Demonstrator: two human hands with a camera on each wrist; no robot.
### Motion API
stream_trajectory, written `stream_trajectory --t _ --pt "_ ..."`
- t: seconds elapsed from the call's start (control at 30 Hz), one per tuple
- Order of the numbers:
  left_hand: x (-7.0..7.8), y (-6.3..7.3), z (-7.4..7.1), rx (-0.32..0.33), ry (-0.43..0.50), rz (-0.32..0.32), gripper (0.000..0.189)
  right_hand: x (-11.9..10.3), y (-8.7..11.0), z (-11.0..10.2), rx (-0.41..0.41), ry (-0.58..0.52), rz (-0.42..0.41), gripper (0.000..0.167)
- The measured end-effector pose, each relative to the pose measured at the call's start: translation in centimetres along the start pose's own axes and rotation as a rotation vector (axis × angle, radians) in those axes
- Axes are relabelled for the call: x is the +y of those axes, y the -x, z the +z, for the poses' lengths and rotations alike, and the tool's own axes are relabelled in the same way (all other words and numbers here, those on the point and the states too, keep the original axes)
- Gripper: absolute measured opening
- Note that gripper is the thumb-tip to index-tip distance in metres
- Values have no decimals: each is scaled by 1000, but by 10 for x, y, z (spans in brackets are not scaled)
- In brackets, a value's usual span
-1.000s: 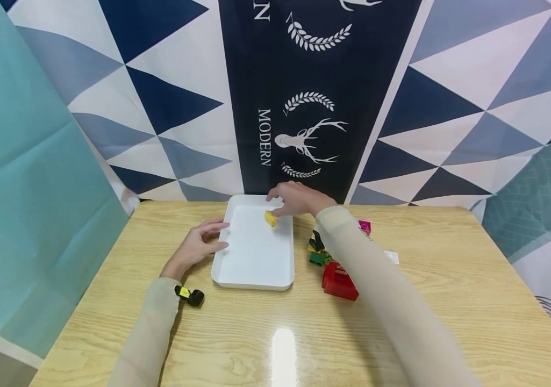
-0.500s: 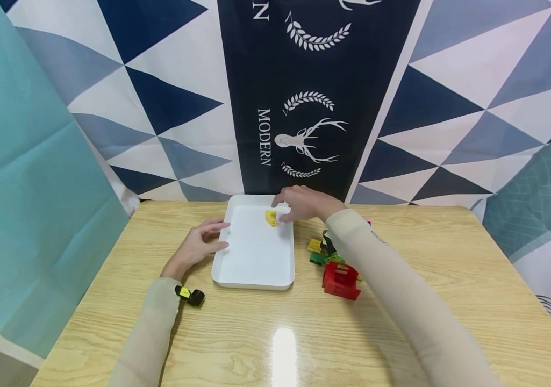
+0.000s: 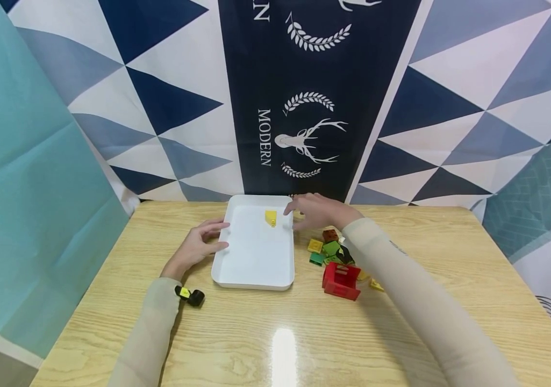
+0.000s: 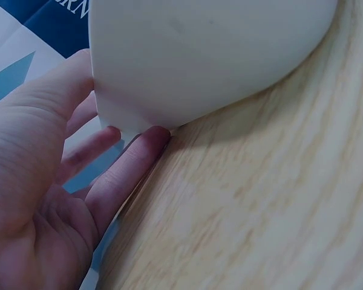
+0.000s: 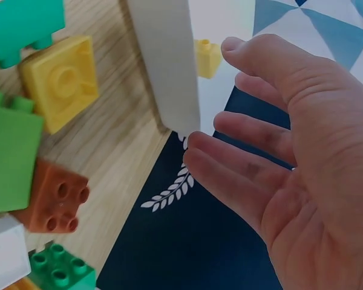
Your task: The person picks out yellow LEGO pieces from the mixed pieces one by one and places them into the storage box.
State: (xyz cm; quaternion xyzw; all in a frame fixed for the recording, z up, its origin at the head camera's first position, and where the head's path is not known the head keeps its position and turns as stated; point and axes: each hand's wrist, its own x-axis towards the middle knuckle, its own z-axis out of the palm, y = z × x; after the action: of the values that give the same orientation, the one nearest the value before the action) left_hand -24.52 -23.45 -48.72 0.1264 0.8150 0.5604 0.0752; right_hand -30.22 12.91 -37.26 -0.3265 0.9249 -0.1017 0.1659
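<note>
A white tray (image 3: 256, 258) lies at the back of the table, and a single yellow building brick (image 3: 271, 217) sits inside near its right wall. My left hand (image 3: 197, 244) holds the tray's left side. In the left wrist view its thumb reaches over the rim, while other fingertips (image 4: 152, 138) press low on the outer wall (image 4: 187, 66). Over the tray's right rim hovers my right hand (image 3: 317, 210), its fingers apart and holding nothing. The right wrist view shows this hand beside the tray's end, with the yellow brick (image 5: 207, 58) visible past the wall.
Right of the tray lies a loose pile of building bricks: yellow (image 3: 315, 245), green (image 3: 316, 258), brown (image 3: 330, 235) and others. A red house-frame piece (image 3: 341, 281) stands in front of them. My right sleeve (image 3: 420, 290) hides part of the pile. A patterned cloth hangs behind the table.
My right hand has let go of the yellow brick, leaving it in the tray, and moved right to the rim. More of the brick pile shows. The left hand has stayed put.
</note>
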Motion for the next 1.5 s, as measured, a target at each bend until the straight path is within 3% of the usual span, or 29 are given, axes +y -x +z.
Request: stream_trajectory --t 0.87,1.5 --pt "3 1 2 5 4 11 57 31 36 -3 30 35 -6 44" --pt "2 1 2 4 9 6 57 24 35 15 -88 -41 -22 31"
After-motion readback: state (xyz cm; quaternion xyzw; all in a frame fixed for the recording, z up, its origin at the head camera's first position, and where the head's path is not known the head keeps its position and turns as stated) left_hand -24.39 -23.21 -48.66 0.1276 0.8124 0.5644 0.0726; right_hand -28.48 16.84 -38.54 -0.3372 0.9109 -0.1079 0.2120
